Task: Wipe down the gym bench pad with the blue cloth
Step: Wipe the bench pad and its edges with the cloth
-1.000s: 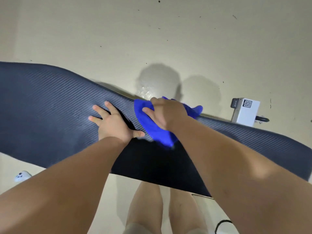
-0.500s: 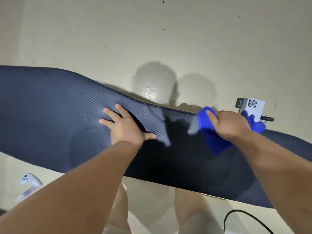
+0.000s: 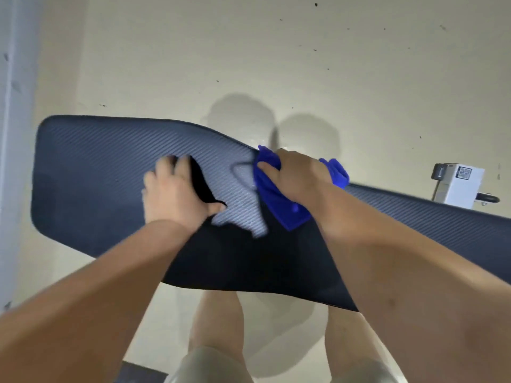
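The dark, ribbed gym bench pad point(image 3: 96, 172) runs across the view from left to right, its rounded left end in sight. My right hand point(image 3: 297, 175) presses the bunched blue cloth point(image 3: 282, 205) onto the pad near its far edge, around the middle. My left hand point(image 3: 172, 193) lies flat on the pad just left of the cloth, fingers spread and blurred, holding nothing. A paler streaked patch of pad shows between the two hands.
A white box with a QR label point(image 3: 461, 187) stands on the pale floor behind the pad at the right. My bare legs point(image 3: 218, 322) are below the pad's near edge. A light wall strip point(image 3: 11, 134) runs down the left side.
My right hand has swept the blue cloth back left along the pad, from near the white box to the middle. The view has shifted so the pad's left end now shows.
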